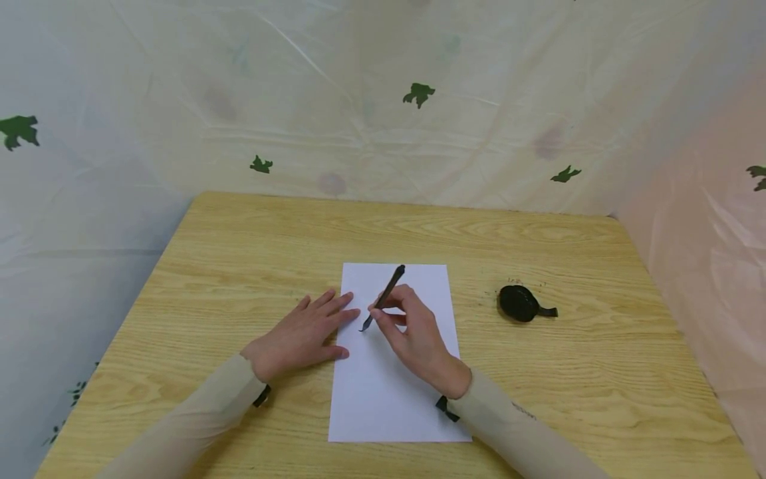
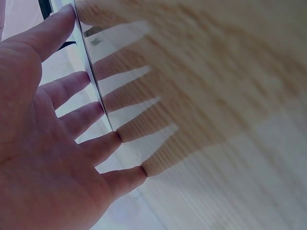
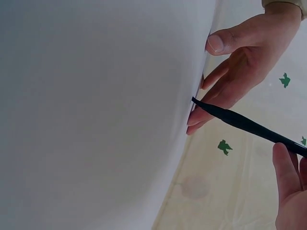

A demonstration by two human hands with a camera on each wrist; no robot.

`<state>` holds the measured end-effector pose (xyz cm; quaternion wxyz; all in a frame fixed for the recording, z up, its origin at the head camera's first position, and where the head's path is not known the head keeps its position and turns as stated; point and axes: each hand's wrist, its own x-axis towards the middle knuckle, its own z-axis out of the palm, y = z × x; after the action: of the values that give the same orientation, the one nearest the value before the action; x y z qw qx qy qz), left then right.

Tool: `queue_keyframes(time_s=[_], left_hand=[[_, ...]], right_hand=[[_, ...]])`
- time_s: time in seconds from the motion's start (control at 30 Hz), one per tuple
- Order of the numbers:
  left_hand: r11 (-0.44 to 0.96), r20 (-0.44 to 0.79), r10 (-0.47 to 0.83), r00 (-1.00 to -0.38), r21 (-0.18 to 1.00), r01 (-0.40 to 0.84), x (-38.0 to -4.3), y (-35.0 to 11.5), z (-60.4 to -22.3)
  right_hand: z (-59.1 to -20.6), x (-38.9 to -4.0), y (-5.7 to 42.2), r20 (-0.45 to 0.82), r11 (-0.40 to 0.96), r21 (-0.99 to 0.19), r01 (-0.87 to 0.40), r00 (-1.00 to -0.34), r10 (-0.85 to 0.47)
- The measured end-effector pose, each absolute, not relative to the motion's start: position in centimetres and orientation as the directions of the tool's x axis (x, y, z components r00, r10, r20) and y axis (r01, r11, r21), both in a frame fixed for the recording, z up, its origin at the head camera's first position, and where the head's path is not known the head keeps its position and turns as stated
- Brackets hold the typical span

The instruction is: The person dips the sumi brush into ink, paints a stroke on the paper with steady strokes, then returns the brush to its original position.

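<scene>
Right hand: its thumb and fingers (image 1: 419,336) curl in a pinch around a slim dark brush, low on the handle, probably for fine control of the tip.
Left hand: it (image 1: 305,336) lies flat with fingers spread and nearly straight, gripping nothing; thumb and nearer fingertips overlap the sheet's left edge, apparently to keep it from sliding.
Brush: the ink brush (image 1: 391,285) slants over the sheet's upper-left part, pointed end down; whether its tip touches is hard to tell.
Paper: the blank-looking white sheet (image 1: 383,406) lies upright before the person, seemingly for easy reach by both hands.
Ink dish: a black, short-handled dish (image 1: 518,303) sits right of the sheet, apart from it, presumably handy to the brush hand.
Surroundings: wood-grain tabletop (image 1: 239,253), backed by pale sheeting (image 1: 359,146) with green bird shapes (image 1: 418,94).
</scene>
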<state>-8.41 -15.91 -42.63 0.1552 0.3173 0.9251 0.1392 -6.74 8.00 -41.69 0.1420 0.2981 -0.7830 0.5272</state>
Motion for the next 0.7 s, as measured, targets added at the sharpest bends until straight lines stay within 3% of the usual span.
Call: queue_keyframes(time_s=[0.7], left_hand=[[0.745, -0.173, 0.643, -0.746, 0.367, 0.557, -8.32, -16.04, -42.75]], right_hand=[[-41.90, -6.72, 8.35, 0.528, 0.276, -0.742, -0.612, -0.786, -0.322]])
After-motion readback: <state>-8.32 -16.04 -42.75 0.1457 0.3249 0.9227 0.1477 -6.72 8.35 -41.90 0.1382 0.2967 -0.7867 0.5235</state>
